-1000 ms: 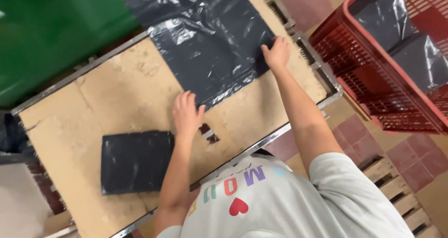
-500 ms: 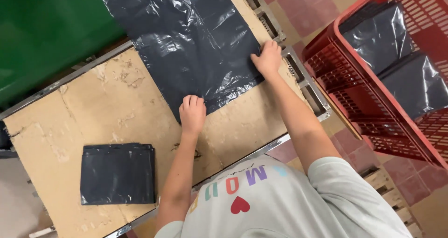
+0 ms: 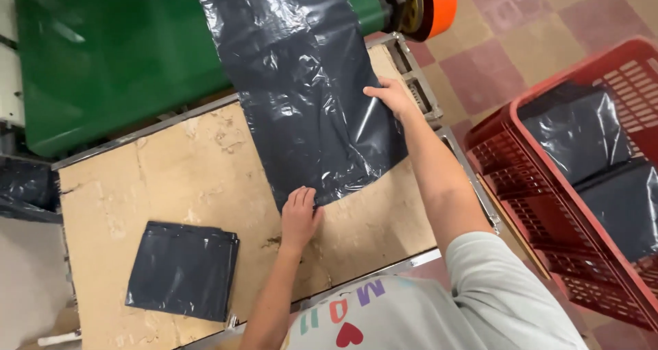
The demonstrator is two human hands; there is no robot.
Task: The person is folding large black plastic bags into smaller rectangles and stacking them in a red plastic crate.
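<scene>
folded stack (image 3: 181,269) done, left of fingers | left hand (image 3: 299,216) flat, fingers together on sheet (image 3: 315,103) corner | right hand (image 3: 389,96) fingers pressing sheet edge | sheet spread on tabletop (image 3: 171,165), unfolded | crate (image 3: 548,185) holds bundles

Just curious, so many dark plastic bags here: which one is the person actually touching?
The long unfolded bag from the green machine, under both hands; the others lie folded.

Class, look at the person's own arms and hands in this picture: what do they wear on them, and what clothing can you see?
Both the left hand and the right hand are bare: no gloves, and no rings or watch that I can make out. The forearms are uncovered. A short sleeve of a pale grey t-shirt, with coloured letters and a red heart, covers the right upper arm.
</scene>
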